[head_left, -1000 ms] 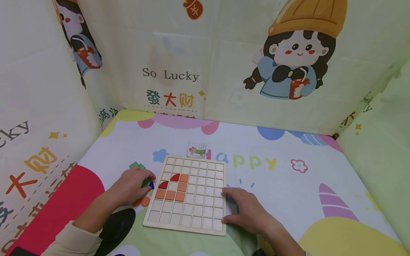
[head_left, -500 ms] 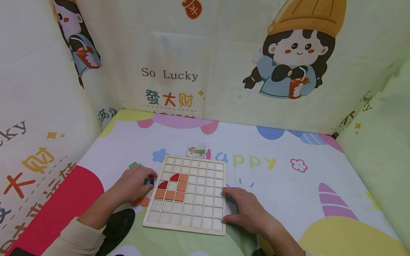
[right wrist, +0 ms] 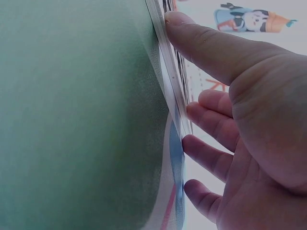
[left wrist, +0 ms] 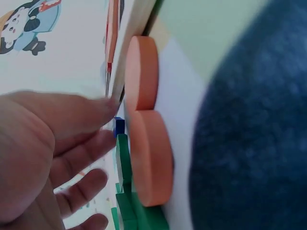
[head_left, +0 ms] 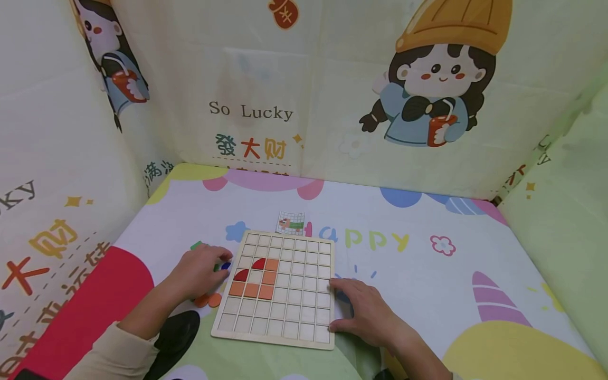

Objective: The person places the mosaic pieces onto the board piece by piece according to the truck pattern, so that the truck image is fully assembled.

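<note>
One board [head_left: 296,303] — between left hand [head_left: 197,272], right hand [head_left: 368,311].

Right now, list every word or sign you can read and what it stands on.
"So Lucky": back wall sheet
"發大财": back wall sheet
"ky", "大", "财": left wall sheet
"appy": table cover, first letter mostly covered
Other wall lettering: too cut off, skewed or small to read.

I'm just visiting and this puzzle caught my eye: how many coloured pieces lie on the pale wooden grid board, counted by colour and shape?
Flat orange square pieces: 5
Flat red quarter-circle pieces: 2
Total on the pale wooden grid board: 7
</note>
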Demonstrator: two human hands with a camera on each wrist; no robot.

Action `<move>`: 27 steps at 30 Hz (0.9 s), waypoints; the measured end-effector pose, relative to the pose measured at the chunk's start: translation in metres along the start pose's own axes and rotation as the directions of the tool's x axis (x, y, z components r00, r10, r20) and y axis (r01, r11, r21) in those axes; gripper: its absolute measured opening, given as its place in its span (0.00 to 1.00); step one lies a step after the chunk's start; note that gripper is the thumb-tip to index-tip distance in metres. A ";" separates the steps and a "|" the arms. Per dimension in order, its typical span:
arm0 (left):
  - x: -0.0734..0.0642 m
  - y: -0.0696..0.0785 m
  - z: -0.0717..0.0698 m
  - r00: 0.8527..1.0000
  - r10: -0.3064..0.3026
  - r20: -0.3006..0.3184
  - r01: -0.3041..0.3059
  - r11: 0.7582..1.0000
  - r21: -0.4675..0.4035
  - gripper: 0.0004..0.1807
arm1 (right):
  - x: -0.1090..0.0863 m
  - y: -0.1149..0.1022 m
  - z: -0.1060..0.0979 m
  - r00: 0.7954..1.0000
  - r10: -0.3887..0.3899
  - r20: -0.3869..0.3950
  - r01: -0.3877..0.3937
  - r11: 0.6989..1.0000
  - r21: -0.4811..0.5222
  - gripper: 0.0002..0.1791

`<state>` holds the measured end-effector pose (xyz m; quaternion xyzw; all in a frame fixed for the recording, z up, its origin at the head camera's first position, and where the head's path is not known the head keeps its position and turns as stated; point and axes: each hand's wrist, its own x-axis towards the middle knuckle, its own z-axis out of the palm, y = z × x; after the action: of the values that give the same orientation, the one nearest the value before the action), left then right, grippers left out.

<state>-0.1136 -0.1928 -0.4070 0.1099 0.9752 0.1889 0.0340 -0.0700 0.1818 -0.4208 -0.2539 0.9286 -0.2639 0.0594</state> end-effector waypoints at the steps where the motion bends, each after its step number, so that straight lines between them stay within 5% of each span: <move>1: 0.000 0.000 0.000 1.000 -0.001 -0.008 0.001 1.000 0.007 0.21 | 0.000 0.000 0.000 1.000 0.002 0.001 -0.002 1.000 0.001 0.43; 27: 0.007 -0.001 0.009 0.996 -0.068 -0.051 0.069 0.998 0.006 0.11 | 0.001 0.003 0.003 1.000 0.002 0.004 -0.002 1.000 0.005 0.43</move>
<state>-0.1194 -0.1888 -0.4161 0.0718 0.9797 0.1865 0.0155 -0.0717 0.1817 -0.4245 -0.2536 0.9281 -0.2655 0.0621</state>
